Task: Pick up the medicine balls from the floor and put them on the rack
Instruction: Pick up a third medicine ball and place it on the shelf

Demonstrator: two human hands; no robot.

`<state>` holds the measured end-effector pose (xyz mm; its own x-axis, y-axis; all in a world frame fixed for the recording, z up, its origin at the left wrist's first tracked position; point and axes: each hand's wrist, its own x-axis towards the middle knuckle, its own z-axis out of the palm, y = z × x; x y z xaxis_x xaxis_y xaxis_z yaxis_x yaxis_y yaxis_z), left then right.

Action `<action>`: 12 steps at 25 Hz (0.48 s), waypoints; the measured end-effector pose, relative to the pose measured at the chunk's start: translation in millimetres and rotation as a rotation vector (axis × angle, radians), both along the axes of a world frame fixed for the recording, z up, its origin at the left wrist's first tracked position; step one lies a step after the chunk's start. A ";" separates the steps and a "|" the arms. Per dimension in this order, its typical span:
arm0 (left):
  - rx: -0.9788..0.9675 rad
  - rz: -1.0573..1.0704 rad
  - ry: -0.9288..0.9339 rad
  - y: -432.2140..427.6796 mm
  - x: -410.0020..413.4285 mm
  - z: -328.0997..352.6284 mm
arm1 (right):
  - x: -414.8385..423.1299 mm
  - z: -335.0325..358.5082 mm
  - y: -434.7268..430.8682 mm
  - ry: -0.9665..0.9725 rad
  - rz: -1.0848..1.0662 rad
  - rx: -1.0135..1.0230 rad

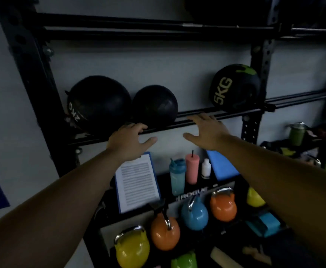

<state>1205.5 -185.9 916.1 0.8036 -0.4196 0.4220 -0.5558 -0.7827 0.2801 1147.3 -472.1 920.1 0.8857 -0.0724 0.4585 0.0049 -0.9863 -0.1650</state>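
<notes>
Medicine balls, three on the rack: "2KG", unmarked, "5KG"; left hand and right hand open, empty, "ROGUE" below.

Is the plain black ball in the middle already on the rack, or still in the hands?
On the rack. The plain black ball rests on the rack rails; the left hand and right hand are open below it.

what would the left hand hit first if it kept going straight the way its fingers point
Most likely the plain black ball on the rack rail: the left hand is open just below it, fingertips at the rail, though depth is unclear.
</notes>
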 end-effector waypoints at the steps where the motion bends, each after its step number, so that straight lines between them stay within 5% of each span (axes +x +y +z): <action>1: 0.018 -0.021 0.013 9.7 -14.6 -8.4 | -24.4 -12.7 1.6 0.022 -0.043 0.020; 12: 0.140 -0.275 0.094 -20.4 -188.0 -107.4 | -327.6 -135.6 -15.7 0.236 -0.443 0.094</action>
